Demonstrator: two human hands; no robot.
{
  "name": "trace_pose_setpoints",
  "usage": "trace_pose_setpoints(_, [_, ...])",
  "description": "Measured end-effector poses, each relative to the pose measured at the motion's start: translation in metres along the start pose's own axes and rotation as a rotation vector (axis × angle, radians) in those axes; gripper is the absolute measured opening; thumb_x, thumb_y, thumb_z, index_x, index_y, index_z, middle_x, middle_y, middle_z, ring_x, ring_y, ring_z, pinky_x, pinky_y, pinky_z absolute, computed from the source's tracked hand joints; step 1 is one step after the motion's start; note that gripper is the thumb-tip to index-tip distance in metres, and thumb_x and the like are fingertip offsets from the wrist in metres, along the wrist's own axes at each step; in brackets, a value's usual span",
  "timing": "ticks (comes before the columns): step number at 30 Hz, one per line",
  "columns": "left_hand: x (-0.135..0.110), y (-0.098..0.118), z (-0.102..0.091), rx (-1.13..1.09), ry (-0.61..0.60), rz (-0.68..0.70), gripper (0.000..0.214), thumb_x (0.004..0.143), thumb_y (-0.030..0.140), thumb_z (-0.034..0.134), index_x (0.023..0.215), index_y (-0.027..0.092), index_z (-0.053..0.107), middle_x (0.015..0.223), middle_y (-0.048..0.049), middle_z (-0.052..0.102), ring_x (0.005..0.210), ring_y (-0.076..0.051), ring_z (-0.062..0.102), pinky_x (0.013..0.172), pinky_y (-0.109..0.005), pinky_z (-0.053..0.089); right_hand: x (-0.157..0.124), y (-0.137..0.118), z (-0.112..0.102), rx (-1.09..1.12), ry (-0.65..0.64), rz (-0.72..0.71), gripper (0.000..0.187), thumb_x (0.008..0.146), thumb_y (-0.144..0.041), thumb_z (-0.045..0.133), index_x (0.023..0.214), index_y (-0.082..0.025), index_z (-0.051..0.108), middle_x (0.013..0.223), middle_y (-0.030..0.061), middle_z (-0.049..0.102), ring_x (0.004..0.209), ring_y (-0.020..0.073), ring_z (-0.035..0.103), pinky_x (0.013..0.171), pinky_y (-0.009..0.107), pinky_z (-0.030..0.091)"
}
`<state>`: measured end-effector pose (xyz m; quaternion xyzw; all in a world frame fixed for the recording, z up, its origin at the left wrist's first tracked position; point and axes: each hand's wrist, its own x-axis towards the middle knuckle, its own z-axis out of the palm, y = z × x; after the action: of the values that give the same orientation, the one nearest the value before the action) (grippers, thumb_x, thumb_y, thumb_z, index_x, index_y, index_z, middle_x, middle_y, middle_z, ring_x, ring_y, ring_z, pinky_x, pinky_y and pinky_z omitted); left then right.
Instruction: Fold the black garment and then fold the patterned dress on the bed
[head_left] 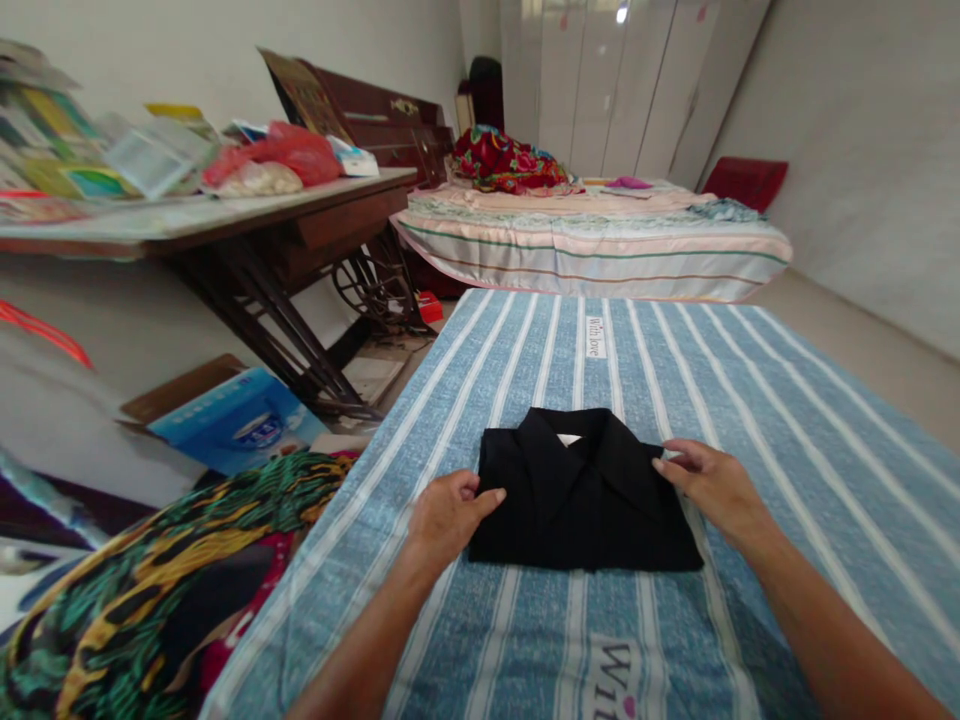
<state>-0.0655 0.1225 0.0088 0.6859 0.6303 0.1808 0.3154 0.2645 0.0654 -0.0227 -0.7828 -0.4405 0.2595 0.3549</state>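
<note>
A black collared shirt (581, 510), folded into a flat rectangle, lies on a blue cloth with white stripes (517, 350). Its collar points away from me, and a white label (570, 440) shows inside the neck. My left hand (450, 510) grips the shirt's left edge, thumb on top and the fingers curled at the side. At the upper right corner, my right hand (709, 485) pinches the fabric between thumb and fingers. Parts of the fingers on both hands are hidden.
A sewing machine table (360, 200) with bags and boxes stands at the left. Below it are a blue carton (240, 420) and a patterned cloth (172, 560). Beyond is a bed (600, 240) with a red floral blanket (510, 160), before white wardrobes (600, 90).
</note>
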Motion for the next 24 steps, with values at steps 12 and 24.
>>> trace_pose_setpoints(12, [-0.03,0.004,0.024,0.289,0.343,0.458,0.014,0.085,0.021,0.047,0.085,0.019,0.061,0.085,-0.0065,0.059,0.084,-0.021,0.054,0.077,-0.033,0.045,-0.02,-0.011,0.012,0.37,-0.061,0.276,0.048,0.056,-0.036,0.072,0.099,-0.019,0.058,0.062,-0.0011,0.062,0.051,0.0165,0.057,0.043,0.026,0.04])
trace_pose_setpoints(24, [-0.049,0.004,0.042,0.237,0.39,0.585,0.025,0.085,0.01,0.041,0.094,0.02,0.062,0.111,-0.0113,0.058,0.094,-0.022,0.055,0.083,-0.039,0.05,-0.017,-0.005,0.015,0.426,-0.14,0.258,0.024,0.049,-0.029,0.074,0.068,-0.019,0.063,0.063,0.0029,0.068,0.059,0.0203,0.064,0.053,0.027,0.048])
